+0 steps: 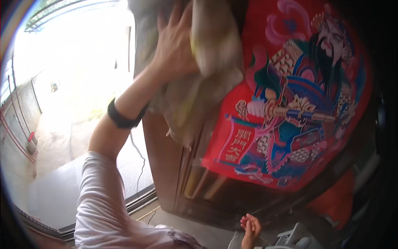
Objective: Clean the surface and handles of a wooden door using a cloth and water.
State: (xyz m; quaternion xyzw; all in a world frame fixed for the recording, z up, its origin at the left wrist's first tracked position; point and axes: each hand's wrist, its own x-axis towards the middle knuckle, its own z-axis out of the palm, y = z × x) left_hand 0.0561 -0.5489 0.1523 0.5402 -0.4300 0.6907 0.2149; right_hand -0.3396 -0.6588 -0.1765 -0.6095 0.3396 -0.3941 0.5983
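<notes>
High on the brown door [161,162], my left hand [176,43] presses a grey-brown cloth [186,103] with its fingers spread. Folds of the cloth hang below the hand and rise beside it, blurred by motion. A black band [122,117] circles my left forearm. To the right of the cloth, a large red poster [282,112] with a painted, bearded armoured figure covers much of the door. Low down, my right hand [251,230] hangs away from the door, its fingers loosely bent and apart, with nothing visible in them.
On the left a bright doorway opens onto a paved yard [62,137] beside a grey wall [23,110]. A metal sill track [141,201] runs along the threshold. A white chair-like frame [288,236] stands near my right hand, and an orange-red item [336,199] lies behind it.
</notes>
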